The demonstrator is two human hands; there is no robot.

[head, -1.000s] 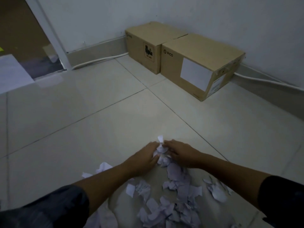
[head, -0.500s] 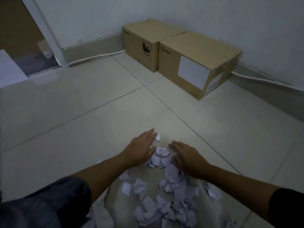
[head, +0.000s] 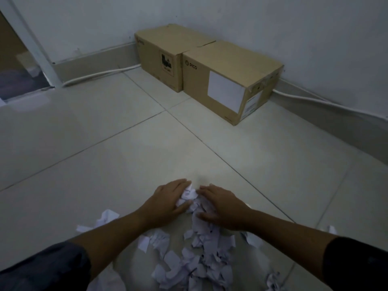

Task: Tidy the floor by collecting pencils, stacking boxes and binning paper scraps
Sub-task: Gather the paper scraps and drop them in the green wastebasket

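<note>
1. Upper left of the frame: white door frame (head: 31, 45) rising from the pale tiled floor (head: 105, 156), white cable (head: 98, 75) running along the skirting.
2. Lower centre-left: left hand (head: 168, 201), fingers fairly straight, palm cupped against a clump of torn white paper scraps (head: 190, 195), pressing it inward.
3. Lower centre: more torn white scraps (head: 201, 259) strewn toward the bottom edge between the forearms.
4. Lower centre-right: right hand (head: 222, 204), fingers extended, pressing the same clump from the opposite side.
5. Upper centre: brown cardboard box with black graphic (head: 159, 53) in the corner, touching the brown cardboard "PICO" box with white label (head: 231, 76) to its right.
</note>
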